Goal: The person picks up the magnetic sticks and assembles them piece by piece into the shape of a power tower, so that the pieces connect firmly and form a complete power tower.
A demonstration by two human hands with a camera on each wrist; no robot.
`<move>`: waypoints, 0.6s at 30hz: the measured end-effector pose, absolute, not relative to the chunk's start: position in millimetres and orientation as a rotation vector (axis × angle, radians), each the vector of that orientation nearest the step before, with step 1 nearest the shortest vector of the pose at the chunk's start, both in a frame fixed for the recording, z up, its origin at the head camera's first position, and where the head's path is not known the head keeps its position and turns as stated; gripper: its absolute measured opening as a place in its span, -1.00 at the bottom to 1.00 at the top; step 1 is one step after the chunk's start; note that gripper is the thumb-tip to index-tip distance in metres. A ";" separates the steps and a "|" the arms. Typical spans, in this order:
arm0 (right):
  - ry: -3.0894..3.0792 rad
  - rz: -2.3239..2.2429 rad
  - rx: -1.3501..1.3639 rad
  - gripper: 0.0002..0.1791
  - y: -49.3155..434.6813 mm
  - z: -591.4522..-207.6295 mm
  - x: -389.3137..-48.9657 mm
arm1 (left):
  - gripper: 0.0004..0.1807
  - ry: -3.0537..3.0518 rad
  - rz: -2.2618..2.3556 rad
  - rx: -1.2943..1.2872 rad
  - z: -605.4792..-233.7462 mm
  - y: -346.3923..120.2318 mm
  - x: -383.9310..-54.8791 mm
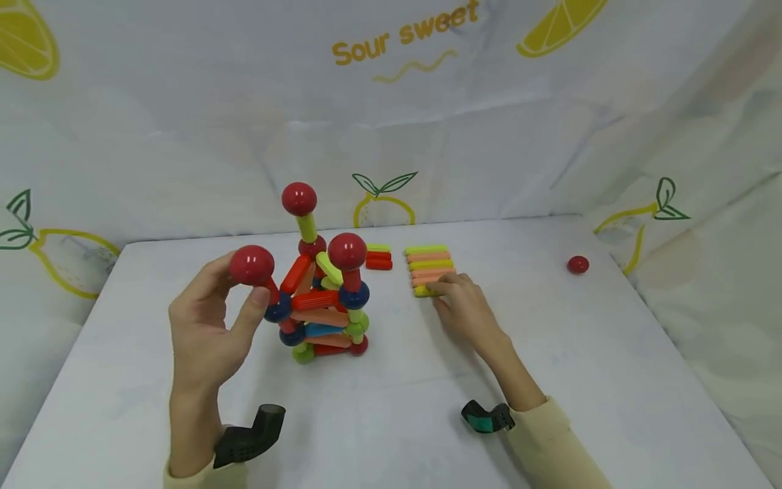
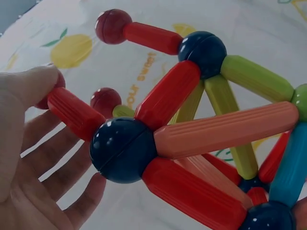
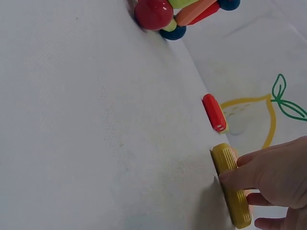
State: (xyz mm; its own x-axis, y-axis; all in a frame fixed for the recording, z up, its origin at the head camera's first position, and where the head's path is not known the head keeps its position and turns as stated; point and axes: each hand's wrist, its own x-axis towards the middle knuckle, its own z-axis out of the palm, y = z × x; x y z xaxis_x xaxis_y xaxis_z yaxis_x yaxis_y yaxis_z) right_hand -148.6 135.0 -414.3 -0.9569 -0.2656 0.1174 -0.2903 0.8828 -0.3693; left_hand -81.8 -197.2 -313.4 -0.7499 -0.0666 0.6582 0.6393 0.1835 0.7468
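Note:
A magnetic ball-and-stick structure [image 1: 315, 299] of red, blue, green, orange and yellow parts stands left of the table's middle. My left hand [image 1: 208, 333] pinches a red ball [image 1: 252, 265] at its upper left corner. In the left wrist view, that ball sits on a short red stick [image 2: 76, 110] joined to a dark blue ball [image 2: 123, 150]. My right hand [image 1: 467, 309] is at the near end of a row of long sticks [image 1: 429, 264]. Its thumb and fingers pinch the nearest one, a yellow stick [image 3: 235, 199], still lying at the row.
Short red sticks [image 1: 379, 264] and a yellow-green stick [image 1: 379, 248] lie behind the structure, to its right. One loose red ball [image 1: 578, 265] is far right on the white table [image 1: 391, 421]. A lemon-print cloth [image 1: 489, 156] hangs along the back edge.

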 end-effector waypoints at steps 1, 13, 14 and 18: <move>-2.993 0.591 0.436 -0.71 134.6 -414.9 -148.8 | -0.56 -1.948 -1.572 -0.546 -313.4 -198.2 -81.7; -3.033 0.717 0.443 -0.73 128.3 -407.9 -133.9 | -0.46 -2.187 -1.438 -0.608 -309.5 -206.8 -77.4; -3.015 0.739 0.463 -0.74 128.1 -407.0 -132.4 | -0.45 -2.191 -1.430 -0.614 -308.9 -207.1 -76.8; -2.967 0.807 0.540 -0.77 128.1 -405.0 -127.5 | -0.42 -2.210 -1.429 -0.625 -307.9 -207.8 -74.6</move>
